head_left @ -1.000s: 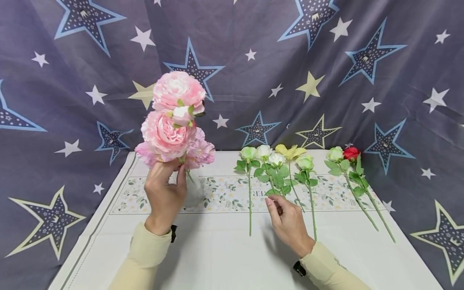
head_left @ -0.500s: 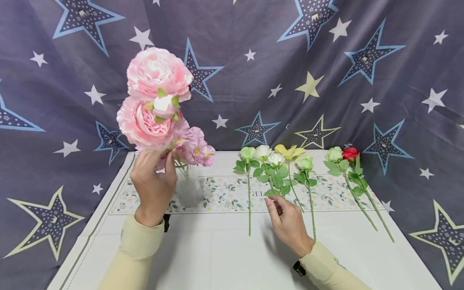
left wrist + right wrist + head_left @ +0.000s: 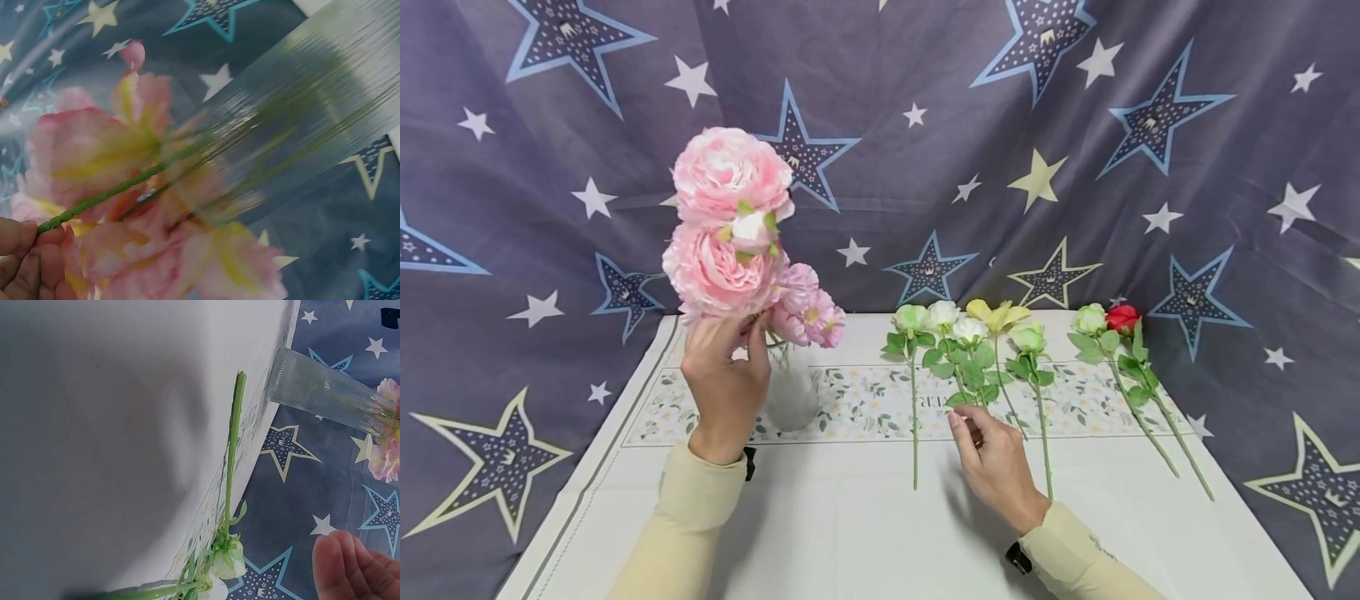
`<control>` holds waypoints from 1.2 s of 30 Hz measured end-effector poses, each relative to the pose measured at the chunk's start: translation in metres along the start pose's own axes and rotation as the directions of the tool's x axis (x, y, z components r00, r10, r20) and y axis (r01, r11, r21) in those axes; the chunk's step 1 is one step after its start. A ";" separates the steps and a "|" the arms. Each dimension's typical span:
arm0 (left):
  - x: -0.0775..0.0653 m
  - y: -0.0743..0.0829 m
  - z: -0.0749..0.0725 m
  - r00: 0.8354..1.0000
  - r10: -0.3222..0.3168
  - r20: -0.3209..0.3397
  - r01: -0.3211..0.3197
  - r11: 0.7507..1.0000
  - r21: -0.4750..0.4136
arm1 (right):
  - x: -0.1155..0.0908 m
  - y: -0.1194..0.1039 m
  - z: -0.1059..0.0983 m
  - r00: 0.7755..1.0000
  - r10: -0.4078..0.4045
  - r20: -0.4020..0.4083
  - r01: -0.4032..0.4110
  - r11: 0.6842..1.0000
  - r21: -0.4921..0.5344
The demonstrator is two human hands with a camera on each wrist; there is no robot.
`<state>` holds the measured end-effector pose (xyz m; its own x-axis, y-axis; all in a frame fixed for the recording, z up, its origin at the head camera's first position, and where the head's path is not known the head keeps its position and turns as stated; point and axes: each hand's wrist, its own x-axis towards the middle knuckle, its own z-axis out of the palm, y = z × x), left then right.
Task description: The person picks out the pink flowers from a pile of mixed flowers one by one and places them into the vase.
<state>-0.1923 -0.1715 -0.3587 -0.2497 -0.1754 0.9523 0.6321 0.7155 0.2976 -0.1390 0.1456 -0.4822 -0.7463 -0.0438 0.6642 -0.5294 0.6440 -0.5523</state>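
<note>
My left hand (image 3: 726,387) pinches a green stem (image 3: 106,200) of pink peonies (image 3: 730,179), just under the blooms. A white-pink bud (image 3: 752,232) sits beside the two big heads. From my fingers the stem runs into the mouth of a ribbed clear vase (image 3: 793,396), as the left wrist view shows. Smaller pink flowers (image 3: 812,312) with yellow centres stand in the same vase, their stems visible through the glass. My right hand (image 3: 996,458) holds nothing, fingers loosely curled, close to the white and green roses on the table.
A light green rose (image 3: 912,318), white roses (image 3: 968,332), a yellow flower (image 3: 997,317) and another green rose (image 3: 1027,337) lie across the floral runner (image 3: 865,408). Farther right lie a green rose (image 3: 1090,319) and a red rose (image 3: 1122,318). A star-patterned curtain (image 3: 880,125) hangs behind.
My left hand and the peonies moved left and up, then came down slightly and to the right. The vase and smaller pink flowers became more visible. My right hand stayed put.
</note>
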 end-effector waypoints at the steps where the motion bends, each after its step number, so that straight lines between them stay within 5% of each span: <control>1: -0.002 -0.002 0.001 1.000 0.002 0.006 -0.002 1.000 0.008 | 0.000 0.000 0.000 1.000 0.004 0.001 -0.004 1.000 0.001; 13: -0.029 -0.026 0.012 0.991 -0.074 0.113 0.053 0.982 0.179 | -0.004 -0.001 -0.001 1.000 0.018 0.001 -0.018 1.000 -0.006; 19: -0.039 -0.029 0.012 0.967 -0.158 0.200 0.093 0.949 0.302 | -0.005 -0.001 -0.001 1.000 0.018 0.008 -0.018 1.000 -0.001; 26: -0.041 -0.030 0.008 0.941 -0.199 0.273 0.097 0.934 0.345 | -0.006 -0.001 -0.001 1.000 0.030 0.009 -0.030 1.000 -0.003; 36: -0.056 -0.027 0.005 0.959 -0.156 0.236 0.074 0.943 0.324 | -0.005 0.000 -0.002 0.998 0.057 0.023 -0.056 0.998 -0.003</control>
<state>-0.1991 -0.1775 -0.4202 -0.5118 -0.1202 0.8506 0.3398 0.8811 0.3290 -0.1342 0.1473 -0.4848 -0.7840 -0.0247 0.6203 -0.4850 0.6481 -0.5872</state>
